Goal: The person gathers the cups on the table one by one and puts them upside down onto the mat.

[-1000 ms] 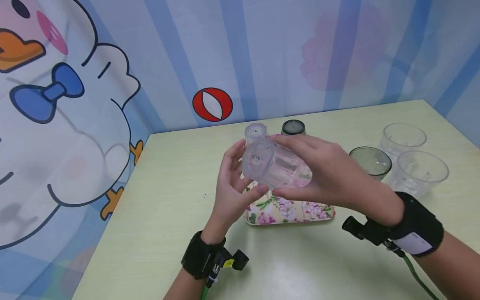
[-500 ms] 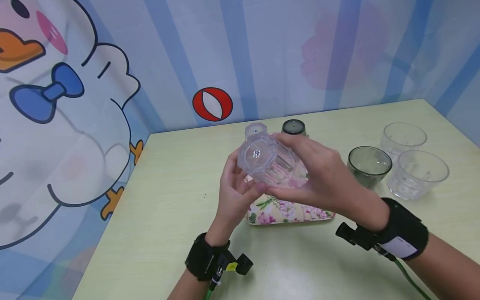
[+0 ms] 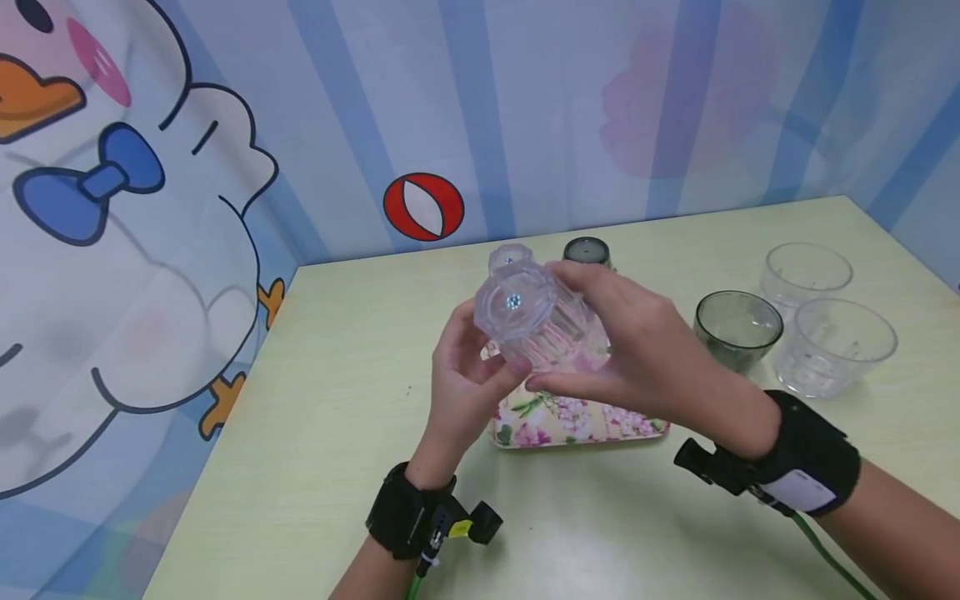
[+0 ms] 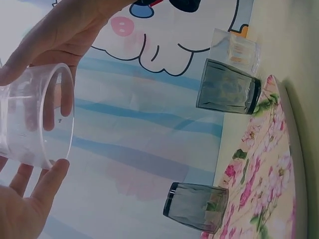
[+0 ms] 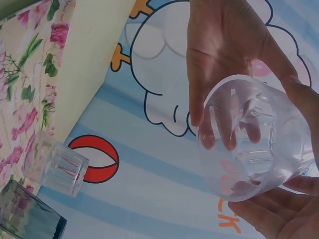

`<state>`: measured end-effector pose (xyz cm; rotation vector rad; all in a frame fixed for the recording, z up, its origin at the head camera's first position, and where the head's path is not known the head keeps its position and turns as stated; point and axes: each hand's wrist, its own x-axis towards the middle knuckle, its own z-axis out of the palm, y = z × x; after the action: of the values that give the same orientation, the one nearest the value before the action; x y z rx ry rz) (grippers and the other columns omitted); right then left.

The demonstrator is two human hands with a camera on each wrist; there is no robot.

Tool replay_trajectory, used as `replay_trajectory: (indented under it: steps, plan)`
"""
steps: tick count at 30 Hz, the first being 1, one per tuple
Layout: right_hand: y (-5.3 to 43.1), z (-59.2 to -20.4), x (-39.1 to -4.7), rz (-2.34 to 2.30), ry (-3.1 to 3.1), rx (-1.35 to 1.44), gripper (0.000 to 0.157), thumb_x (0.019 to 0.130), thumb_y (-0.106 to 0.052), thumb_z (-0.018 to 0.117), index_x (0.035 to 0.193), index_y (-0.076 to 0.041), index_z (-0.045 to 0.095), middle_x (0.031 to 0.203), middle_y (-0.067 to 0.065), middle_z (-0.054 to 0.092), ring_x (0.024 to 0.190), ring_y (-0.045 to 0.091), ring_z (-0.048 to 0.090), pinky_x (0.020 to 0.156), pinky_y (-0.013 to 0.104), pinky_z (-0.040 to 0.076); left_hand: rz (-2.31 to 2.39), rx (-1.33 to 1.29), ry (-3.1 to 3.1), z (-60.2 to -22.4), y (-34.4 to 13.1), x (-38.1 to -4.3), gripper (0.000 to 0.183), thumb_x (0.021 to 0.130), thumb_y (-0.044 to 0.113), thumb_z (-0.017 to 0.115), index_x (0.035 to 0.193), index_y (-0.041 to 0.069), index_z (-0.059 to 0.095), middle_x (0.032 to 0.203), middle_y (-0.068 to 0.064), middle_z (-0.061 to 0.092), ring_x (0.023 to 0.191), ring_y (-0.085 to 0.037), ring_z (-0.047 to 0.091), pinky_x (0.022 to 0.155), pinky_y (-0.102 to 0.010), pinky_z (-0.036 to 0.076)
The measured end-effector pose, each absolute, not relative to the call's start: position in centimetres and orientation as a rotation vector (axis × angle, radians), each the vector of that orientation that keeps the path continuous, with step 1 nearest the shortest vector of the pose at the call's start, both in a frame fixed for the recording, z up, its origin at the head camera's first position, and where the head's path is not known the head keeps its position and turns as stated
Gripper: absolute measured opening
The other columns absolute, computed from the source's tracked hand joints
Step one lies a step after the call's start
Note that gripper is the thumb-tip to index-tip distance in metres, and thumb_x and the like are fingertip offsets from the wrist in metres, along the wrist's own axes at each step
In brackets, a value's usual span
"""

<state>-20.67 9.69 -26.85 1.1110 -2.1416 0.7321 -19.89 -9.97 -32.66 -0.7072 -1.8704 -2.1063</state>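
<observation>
In the head view, a clear, faceted, plastic-looking tumbler (image 3: 536,321) is held aloft, tilted, base toward the camera. Left hand (image 3: 467,379), at its eight o'clock, wrist low, curls round it. Right hand (image 3: 648,350), between three and four o'clock, clamps it, thumb below, fingers above. A cream, pink-flowered tray (image 3: 577,423) lies beneath, toward five o'clock.

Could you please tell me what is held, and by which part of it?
A clear cup, gripped by its side wall in the left hand and right hand.
</observation>
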Motion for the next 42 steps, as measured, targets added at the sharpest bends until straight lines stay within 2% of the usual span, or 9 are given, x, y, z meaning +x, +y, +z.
replay_trajectory:
  steps: [5, 10, 16, 25, 32, 37, 42]
  plan:
    - [9.9, -26.5, -20.7, 0.807, -2.203, 1.147, 0.085, 0.069, -0.044, 0.083, 0.134, -0.004, 0.047, 0.122, 0.009, 0.062, 0.096, 0.016, 0.064, 0.077, 0.033, 0.060, -2.059, -0.671, -1.927, -32.5, -10.3, -19.9, 0.093, 0.074, 0.057, 0.073, 0.137, -0.001, 0.038, 0.130, 0.005, 0.050, 0.122, -0.012, 0.053, 0.097, -0.031, 0.054]
    - [10.2, -26.2, -20.8, 0.955, -2.211, 1.178, 0.069, 0.071, -0.028, 0.084, 0.129, -0.007, 0.053, 0.121, 0.005, 0.061, 0.106, 0.015, 0.063, 0.086, 0.033, 0.060, -2.006, -0.650, -2.008, -32.4, -10.8, -19.9, 0.091, 0.074, 0.061, 0.072, 0.137, 0.002, 0.041, 0.135, -0.010, 0.050, 0.124, -0.018, 0.053, 0.097, -0.033, 0.055]
    - [10.5, -26.1, -21.0, 1.065, -2.227, 1.185, 0.063, 0.069, -0.019, 0.086, 0.123, -0.005, 0.056, 0.117, 0.006, 0.064, 0.103, 0.015, 0.066, 0.082, 0.029, 0.060, -1.981, -0.693, -2.074, -32.3, -11.1, -19.9, 0.088, 0.075, 0.059, 0.072, 0.137, 0.004, 0.043, 0.137, -0.018, 0.048, 0.127, -0.027, 0.052, 0.097, -0.037, 0.055]
    - [10.9, -26.2, -21.3, 1.092, -2.278, 1.219, 0.069, 0.071, -0.018, 0.084, 0.131, -0.004, 0.052, 0.128, 0.010, 0.063, 0.101, 0.019, 0.070, 0.077, 0.029, 0.061, -1.945, -0.713, -2.164, -32.2, -11.5, -20.1, 0.079, 0.078, 0.051, 0.074, 0.137, 0.008, 0.045, 0.137, -0.014, 0.050, 0.127, -0.030, 0.052, 0.095, -0.035, 0.055]
    - [10.8, -26.4, -21.8, 1.123, -2.256, 1.159, 0.066, 0.069, -0.019, 0.085, 0.125, -0.003, 0.054, 0.118, 0.009, 0.066, 0.096, 0.018, 0.070, 0.072, 0.027, 0.061, -1.733, -0.734, -2.368, -30.9, -12.2, -21.0, 0.063, 0.081, 0.026, 0.076, 0.137, 0.018, 0.047, 0.136, -0.004, 0.053, 0.126, -0.023, 0.054, 0.098, -0.041, 0.054]
    - [10.5, -26.6, -22.4, 1.141, -2.270, 1.059, 0.069, 0.069, -0.020, 0.085, 0.127, -0.001, 0.052, 0.118, 0.010, 0.064, 0.096, 0.017, 0.067, 0.072, 0.027, 0.061, -1.537, -0.703, -2.421, -29.4, -12.6, -21.3, 0.067, 0.079, 0.014, 0.077, 0.138, 0.020, 0.047, 0.138, 0.002, 0.054, 0.128, -0.014, 0.052, 0.105, -0.036, 0.049]
    - [9.9, -26.6, -23.1, 1.173, -2.305, 0.983, 0.071, 0.072, -0.022, 0.083, 0.132, -0.002, 0.050, 0.118, 0.011, 0.064, 0.098, 0.019, 0.065, 0.073, 0.029, 0.061, -1.426, -0.705, -2.386, -28.2, -12.7, -21.5, 0.074, 0.074, 0.016, 0.083, 0.138, 0.017, 0.046, 0.137, 0.002, 0.053, 0.123, -0.013, 0.056, 0.098, -0.030, 0.054]
